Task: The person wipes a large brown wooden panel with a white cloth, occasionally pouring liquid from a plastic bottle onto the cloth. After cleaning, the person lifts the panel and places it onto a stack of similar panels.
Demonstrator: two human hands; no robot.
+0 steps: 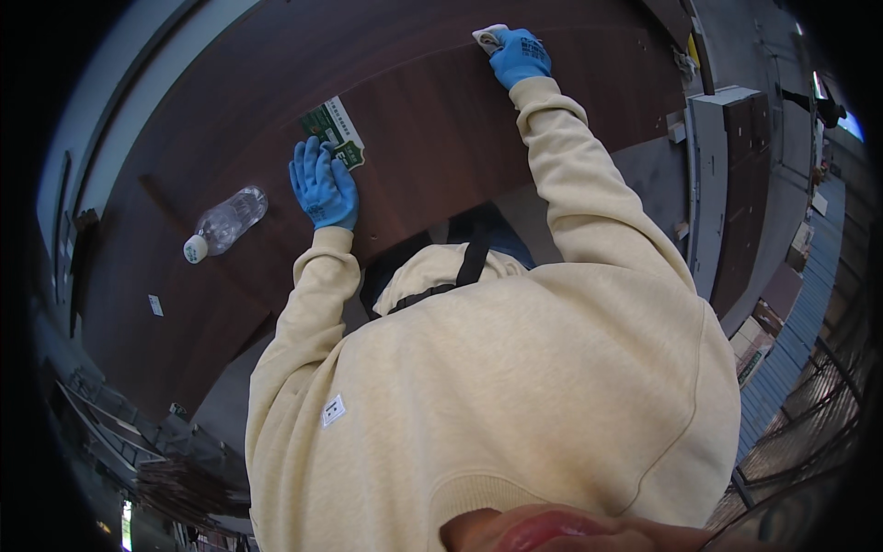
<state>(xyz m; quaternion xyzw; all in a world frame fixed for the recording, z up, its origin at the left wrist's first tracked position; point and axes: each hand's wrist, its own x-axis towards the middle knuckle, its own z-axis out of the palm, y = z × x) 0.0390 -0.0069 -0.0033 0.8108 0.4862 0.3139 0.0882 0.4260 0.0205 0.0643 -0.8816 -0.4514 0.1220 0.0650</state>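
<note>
My left hand (324, 187), in a blue glove, rests with fingers stretched out on a dark brown wooden panel (432, 138). Its fingertips reach the lower edge of a green and white label (333, 127) on that panel and cover part of it. At the far edge of the panel's lighter section, my right hand (521, 59), gloved the same way, is closed around a crumpled white cloth (488, 38) pressed to the surface. To the left of my left hand a clear plastic bottle (230, 221) with a white cap lies on its side.
A small white sticker (155, 305) is on the brown surface at the left. Stacked dark panels with a pale edge (727, 175) stand to the right. Further right runs a blue corrugated strip (791, 340). Another crumpled rag (684, 63) lies near the panel's far right corner.
</note>
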